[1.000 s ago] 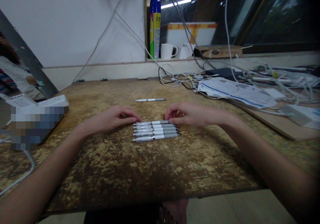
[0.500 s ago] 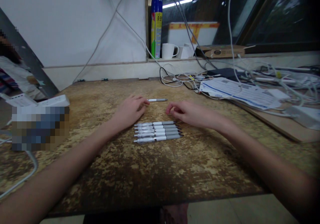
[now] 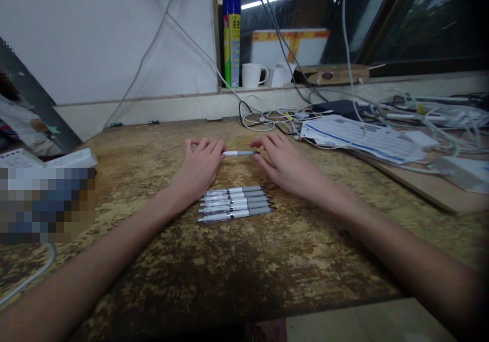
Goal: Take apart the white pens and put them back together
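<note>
A single white and grey pen lies crosswise on the worn wooden table. My left hand is at its left end, covering that end, with the fingers spread on the table. At the pen's dark tip is my right hand, thumb and fingers apart on either side of the tip. Nearer to me, several similar pens lie side by side in a row, their dark tips pointing right. The left ends of the farthest ones are close to my left wrist.
Tangled white cables, a paper sheet and a power strip cover the right side on and near a board. A white mug and a spray can stand on the sill. Another power strip is at left.
My right hand has moved forward to the tip of the single pen, and its fingers have spread. My left hand's fingers have spread out beside the other end. The view has shifted slightly.
</note>
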{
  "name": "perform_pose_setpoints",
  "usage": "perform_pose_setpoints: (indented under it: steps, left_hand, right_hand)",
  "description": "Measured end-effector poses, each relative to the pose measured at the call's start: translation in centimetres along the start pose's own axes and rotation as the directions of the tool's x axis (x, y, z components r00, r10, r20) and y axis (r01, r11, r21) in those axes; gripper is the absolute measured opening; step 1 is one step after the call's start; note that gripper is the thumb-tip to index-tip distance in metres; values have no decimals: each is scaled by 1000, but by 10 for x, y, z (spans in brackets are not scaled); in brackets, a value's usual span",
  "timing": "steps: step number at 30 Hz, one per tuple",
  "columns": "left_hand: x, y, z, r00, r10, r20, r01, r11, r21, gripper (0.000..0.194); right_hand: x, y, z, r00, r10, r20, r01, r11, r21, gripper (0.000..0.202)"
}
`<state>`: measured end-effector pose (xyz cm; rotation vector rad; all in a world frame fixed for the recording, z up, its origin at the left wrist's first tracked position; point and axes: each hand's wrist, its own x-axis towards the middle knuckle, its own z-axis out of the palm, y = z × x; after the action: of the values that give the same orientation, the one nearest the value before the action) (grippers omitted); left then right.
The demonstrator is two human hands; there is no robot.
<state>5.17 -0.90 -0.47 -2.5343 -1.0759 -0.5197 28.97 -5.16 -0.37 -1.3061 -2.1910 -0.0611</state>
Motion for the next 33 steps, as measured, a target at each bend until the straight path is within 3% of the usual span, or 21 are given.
perform_pose_setpoints:
  steps: [5,9,12,15,21,27,33]
  left_hand:
    - [-13,8,-26,997,82,7,-82,996,-26,31]
    - [-16,10,-31,993,114,18,-115,993,41,27]
    - [-18,13,-33,987,132,97,-135,990,32,26]
    - [-19,16,-36,982,78,173,-77,997,-13,32]
    - [-19,19,-42,969,-113,221,115,993,2,28]
    - [-15,17,-41,955,-147,258,183,976,-122,25]
    - [-12,12,-38,953,-156,260,226,937,-265,24]
  right_hand:
    - [0,-11,-1,992,41,116,-57,989,140,33]
    - [0,-20,-1,981,63,182,-100,975,199,37]
    - [0,-25,0,967,74,242,-121,975,185,38]
    - [0,-30,2,956,71,284,-105,989,108,38]
    - [0,-33,5,975,1,221,-8,999,32,31]
    - [0,-29,11,976,-84,203,94,995,-40,26]
    - [2,-28,16,978,-94,186,109,991,-71,27]
